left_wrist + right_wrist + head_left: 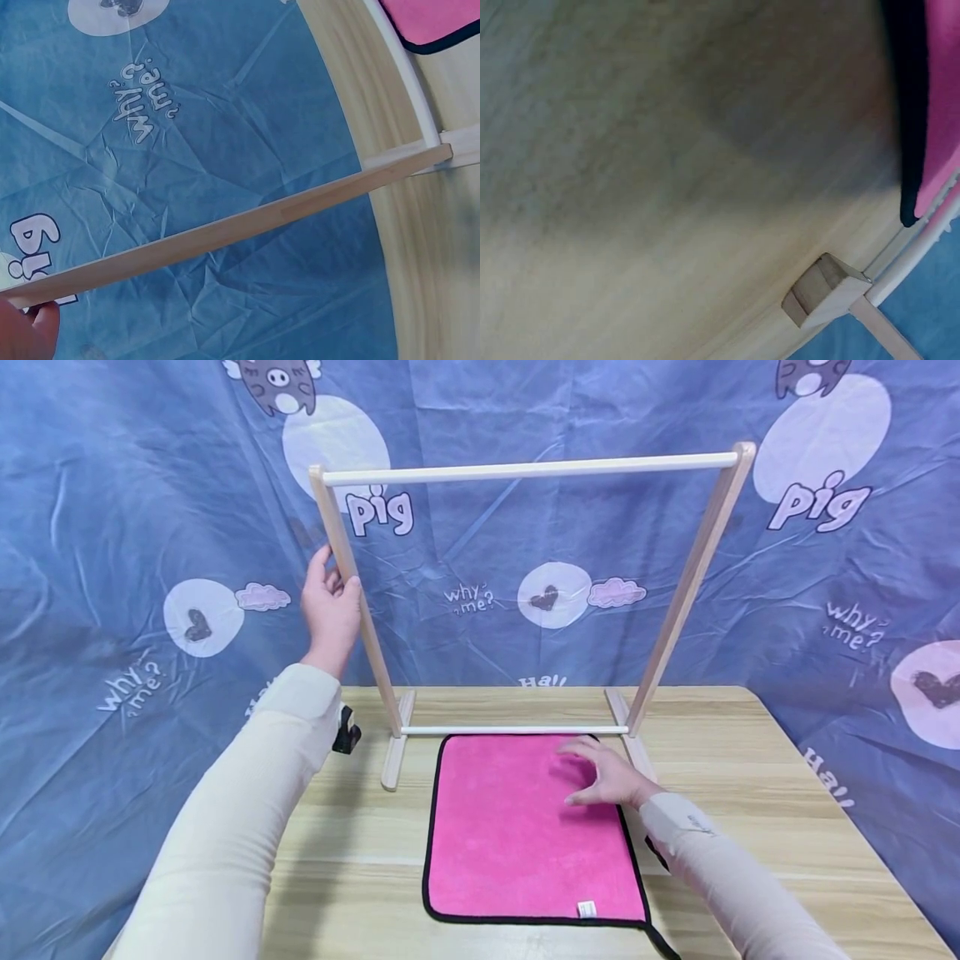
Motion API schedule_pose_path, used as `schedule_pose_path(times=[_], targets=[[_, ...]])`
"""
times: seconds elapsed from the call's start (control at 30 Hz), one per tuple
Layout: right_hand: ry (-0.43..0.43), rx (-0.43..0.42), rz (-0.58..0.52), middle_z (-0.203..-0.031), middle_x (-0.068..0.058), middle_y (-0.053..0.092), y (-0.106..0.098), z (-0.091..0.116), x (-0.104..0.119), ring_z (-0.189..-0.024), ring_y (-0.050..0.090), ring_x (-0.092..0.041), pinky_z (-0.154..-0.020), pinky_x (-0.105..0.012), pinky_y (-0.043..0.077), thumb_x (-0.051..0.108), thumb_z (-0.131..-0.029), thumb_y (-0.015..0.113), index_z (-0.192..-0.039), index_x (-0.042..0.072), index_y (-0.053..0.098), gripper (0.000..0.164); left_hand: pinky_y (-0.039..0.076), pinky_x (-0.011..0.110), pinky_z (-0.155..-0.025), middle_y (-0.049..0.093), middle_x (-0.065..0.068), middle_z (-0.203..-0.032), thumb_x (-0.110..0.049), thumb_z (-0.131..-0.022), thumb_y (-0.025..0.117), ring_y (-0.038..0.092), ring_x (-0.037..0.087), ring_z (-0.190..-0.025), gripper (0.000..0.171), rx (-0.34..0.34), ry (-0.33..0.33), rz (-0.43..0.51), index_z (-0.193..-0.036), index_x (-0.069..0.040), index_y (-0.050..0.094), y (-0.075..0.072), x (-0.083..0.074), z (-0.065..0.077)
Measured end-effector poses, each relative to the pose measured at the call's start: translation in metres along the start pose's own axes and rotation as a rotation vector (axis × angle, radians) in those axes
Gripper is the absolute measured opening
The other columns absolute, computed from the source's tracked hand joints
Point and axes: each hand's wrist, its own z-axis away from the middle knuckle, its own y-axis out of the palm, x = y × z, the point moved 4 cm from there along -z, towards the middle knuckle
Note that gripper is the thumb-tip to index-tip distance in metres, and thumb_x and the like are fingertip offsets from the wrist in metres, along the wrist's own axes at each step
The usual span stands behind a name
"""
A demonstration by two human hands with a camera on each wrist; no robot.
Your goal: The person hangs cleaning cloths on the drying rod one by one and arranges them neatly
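Observation:
A wooden rack (528, 469) with two slanting posts and white top and bottom rods stands on the table. My left hand (330, 618) holds its left post (348, 560) partway up; the left wrist view shows the hand (26, 330) at the post's end of the frame. In front of the rack a pink towel (517, 835) with black edging lies flat, its small white tag (587, 909) near the front edge. My right hand (603, 777), slightly blurred, hovers over the towel's right side, fingers apart and holding nothing. The right wrist view does not show that hand.
The rack's feet (395, 756) rest on the light wood-grain table (750, 793). Behind hangs a blue printed curtain (480, 643). A black hanging loop (662, 941) extends from the towel's front right corner. Black wrist gear (347, 731) shows by the left sleeve.

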Motion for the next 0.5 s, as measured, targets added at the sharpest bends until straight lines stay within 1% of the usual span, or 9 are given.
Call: schedule_pose_path(times=[0.17,0.33,0.5], targets=[[0.008,0.048,0.03,-0.12,-0.008,0.053,0.008,0.0,0.0,-0.112,0.049,-0.028,-0.096,-0.05,0.04,0.033,-0.054,0.087,-0.118,0.007,0.06,0.075,0.044,0.025,-0.096,0.053,0.016,-0.131,0.006,-0.088,0.048,0.053,0.018,-0.116,0.051,-0.014,0.011,-0.051,-0.135,-0.012,0.045,0.0,0.001,-0.002],[0.034,0.105,0.037,-0.124,-0.012,0.052,0.015,0.0,-0.004,-0.119,0.045,-0.031,-0.099,-0.053,0.036,0.037,-0.055,0.086,-0.118,0.01,0.061,0.073,0.044,0.025,-0.095,0.055,0.015,-0.128,0.005,-0.087,0.05,0.054,0.017,-0.115,0.049,-0.021,0.017,-0.129,-0.134,-0.011,0.047,0.001,0.0,-0.005],[0.061,0.127,0.065,-0.126,-0.013,0.05,0.02,0.0,-0.01,-0.12,0.043,-0.033,-0.1,-0.053,0.035,0.041,-0.056,0.085,-0.118,0.013,0.061,0.073,0.045,0.024,-0.095,0.055,0.014,-0.129,0.004,-0.088,0.051,0.054,0.018,-0.115,0.047,-0.025,0.003,-0.156,-0.133,-0.011,0.047,0.001,0.0,-0.005]])
